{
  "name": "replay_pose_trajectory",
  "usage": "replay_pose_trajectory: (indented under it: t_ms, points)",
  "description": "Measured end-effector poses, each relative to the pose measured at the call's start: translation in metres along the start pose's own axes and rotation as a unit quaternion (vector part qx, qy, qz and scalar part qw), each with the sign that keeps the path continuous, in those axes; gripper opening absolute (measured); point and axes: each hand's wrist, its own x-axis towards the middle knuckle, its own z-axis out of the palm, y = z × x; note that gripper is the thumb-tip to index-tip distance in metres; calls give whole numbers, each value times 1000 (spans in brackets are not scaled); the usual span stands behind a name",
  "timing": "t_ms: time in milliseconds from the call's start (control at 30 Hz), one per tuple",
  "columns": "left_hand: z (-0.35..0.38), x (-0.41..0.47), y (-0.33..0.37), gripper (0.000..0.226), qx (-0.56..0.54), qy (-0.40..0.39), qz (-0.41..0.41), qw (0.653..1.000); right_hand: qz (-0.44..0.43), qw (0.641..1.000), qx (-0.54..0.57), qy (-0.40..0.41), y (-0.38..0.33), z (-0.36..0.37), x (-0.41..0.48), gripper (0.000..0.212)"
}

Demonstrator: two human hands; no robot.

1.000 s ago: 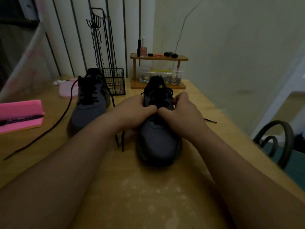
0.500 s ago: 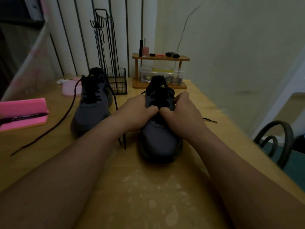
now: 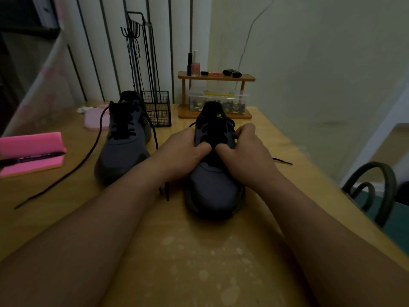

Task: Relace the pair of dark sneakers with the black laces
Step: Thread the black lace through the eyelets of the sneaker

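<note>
Here, near sneaker: soft upper, light.
Black lace: limp; we pinch near eyelets.
Left hand, right hand: both clamp the sneaker's lacing.

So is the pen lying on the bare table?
No, the black pen lies across the pink foam block, left of the left-hand sneaker.

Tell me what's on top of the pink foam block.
A black pen lies along the pink foam block, its left end running out of view. What is under the block cannot be seen.
</note>
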Motion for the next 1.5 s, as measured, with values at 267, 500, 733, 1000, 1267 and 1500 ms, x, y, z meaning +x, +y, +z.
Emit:
replay_pose_trajectory:
  t_ms: [267, 500, 733, 1000, 1267, 1500]
  points:
    - [1, -17, -11, 29, -71, 102, 58, 991, -82, 996, -16, 32, 13, -6, -2, 32]
    - [2, -10, -13, 12, -76, 144, 142, 976, -112, 992, 48, 39, 13, -7, 1, 16]
    - [6, -9, -14, 11, -127, 135, 128, 974, -42, 970, 241, -18, 13, -8, 1, 10]
    - [9, -9, -15, 11, -124, 142, 157, 970, -66, 960, 266, -56, 16, -15, 1, 15]
    - [7, -3, -11, 1, -217, 134, 100, 962, -79, 971, 225, 8, 20, -11, 12, 6]
    - [9, -3, -9, 13, -166, 146, 141, 965, -151, 977, 128, 76, 22, -3, 18, 7]
